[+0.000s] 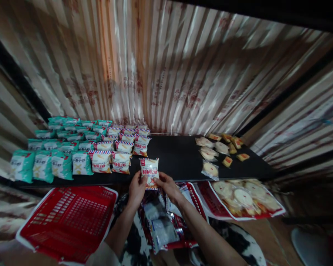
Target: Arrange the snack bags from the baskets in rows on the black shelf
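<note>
The person's left hand (135,188) and right hand (168,186) grasp a white-and-red snack packet (150,166) from either side, thumbs at its lower front and the other fingers curled in close, partly hidden from view. The packet is held upright at the front edge of the black shelf (177,155), near the matching packets (121,162) on the shelf; whether its base touches the shelf cannot be told.
</note>
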A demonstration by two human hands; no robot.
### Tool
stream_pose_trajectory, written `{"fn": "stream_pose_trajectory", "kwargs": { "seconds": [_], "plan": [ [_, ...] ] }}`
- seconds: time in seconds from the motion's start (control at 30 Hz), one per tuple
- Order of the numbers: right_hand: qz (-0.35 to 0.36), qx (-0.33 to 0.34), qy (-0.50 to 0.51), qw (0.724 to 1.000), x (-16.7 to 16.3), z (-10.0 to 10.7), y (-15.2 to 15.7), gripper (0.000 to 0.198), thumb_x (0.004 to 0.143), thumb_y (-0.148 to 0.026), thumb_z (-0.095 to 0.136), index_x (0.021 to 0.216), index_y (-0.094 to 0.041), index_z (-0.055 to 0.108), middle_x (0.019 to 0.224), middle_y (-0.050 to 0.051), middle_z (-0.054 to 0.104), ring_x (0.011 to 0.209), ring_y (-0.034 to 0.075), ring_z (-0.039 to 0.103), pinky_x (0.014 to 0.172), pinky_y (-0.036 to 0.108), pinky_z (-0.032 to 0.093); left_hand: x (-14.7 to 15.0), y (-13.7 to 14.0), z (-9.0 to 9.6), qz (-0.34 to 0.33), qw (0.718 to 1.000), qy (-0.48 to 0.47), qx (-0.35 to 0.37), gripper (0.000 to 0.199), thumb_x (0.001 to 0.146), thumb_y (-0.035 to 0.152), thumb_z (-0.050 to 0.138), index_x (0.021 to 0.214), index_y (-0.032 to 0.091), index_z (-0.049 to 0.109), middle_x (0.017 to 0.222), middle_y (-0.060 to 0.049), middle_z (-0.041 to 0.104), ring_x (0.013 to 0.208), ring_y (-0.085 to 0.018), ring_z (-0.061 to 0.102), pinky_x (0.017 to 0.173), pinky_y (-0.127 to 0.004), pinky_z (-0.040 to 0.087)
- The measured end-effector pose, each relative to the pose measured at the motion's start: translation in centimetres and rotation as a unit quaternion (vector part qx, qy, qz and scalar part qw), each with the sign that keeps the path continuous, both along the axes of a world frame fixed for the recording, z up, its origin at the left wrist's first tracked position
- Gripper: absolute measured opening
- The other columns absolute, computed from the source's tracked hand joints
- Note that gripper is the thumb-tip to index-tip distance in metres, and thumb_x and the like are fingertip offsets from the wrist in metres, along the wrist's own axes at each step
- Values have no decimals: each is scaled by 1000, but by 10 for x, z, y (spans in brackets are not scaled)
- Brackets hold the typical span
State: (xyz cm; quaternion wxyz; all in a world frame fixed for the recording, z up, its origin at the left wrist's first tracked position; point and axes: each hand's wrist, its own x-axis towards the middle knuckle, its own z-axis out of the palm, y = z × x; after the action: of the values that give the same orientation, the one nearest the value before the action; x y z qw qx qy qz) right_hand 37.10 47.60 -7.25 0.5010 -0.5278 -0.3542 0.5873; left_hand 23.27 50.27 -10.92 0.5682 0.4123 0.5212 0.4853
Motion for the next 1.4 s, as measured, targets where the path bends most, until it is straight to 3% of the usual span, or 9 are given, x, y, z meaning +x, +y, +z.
{"fn": "stream_pose_trajectory", "kwargs": {
  "seconds": [0.17,0.33,0.5,0.7,0.97,1.4],
  "plan": [
    [-22,13,-27,999,-5,-5,31,46,52,-45,80,89,-20,66,84,3,72,77,23,65,79,38,49,1,13,4,55,991,95,71,37,74,33,61,109,21,58,107,-9,67,106,-24,59,93,-37,45],
    [-43,33,-40,998,-10,-14,57,46,54,-44,78,91,-20,65,88,3,71,82,23,64,80,39,50,6,18,8,85,953,240,167,38,82,28,48,118,17,54,119,-14,60,115,-26,52,100,-42,38],
    [-59,40,-49,996,-18,-23,78,44,55,-43,75,92,-20,64,87,3,71,79,22,64,75,37,51,9,22,-2,74,920,298,243,42,86,25,38,126,14,48,132,-16,50,126,-25,42,106,-44,33],
    [-68,58,-64,994,-25,-27,90,41,58,-41,72,92,-19,64,82,2,70,73,19,62,71,34,51,11,26,-13,62,909,321,256,44,86,21,36,127,11,48,138,-17,44,132,-26,36,109,-46,30],
    [-72,79,-74,992,-27,-34,99,41,62,-37,70,98,-19,62,90,2,70,83,21,62,80,35,49,15,32,-13,73,923,290,242,47,82,16,40,128,17,49,141,-12,43,133,-24,33,111,-46,28],
    [-46,88,-193,976,-24,-42,106,32,69,-36,63,97,-21,64,93,2,70,86,22,62,83,37,48,15,36,-11,73,919,309,233,47,81,13,40,126,17,51,143,-10,41,133,-25,34,110,-45,28]
  ]
}}
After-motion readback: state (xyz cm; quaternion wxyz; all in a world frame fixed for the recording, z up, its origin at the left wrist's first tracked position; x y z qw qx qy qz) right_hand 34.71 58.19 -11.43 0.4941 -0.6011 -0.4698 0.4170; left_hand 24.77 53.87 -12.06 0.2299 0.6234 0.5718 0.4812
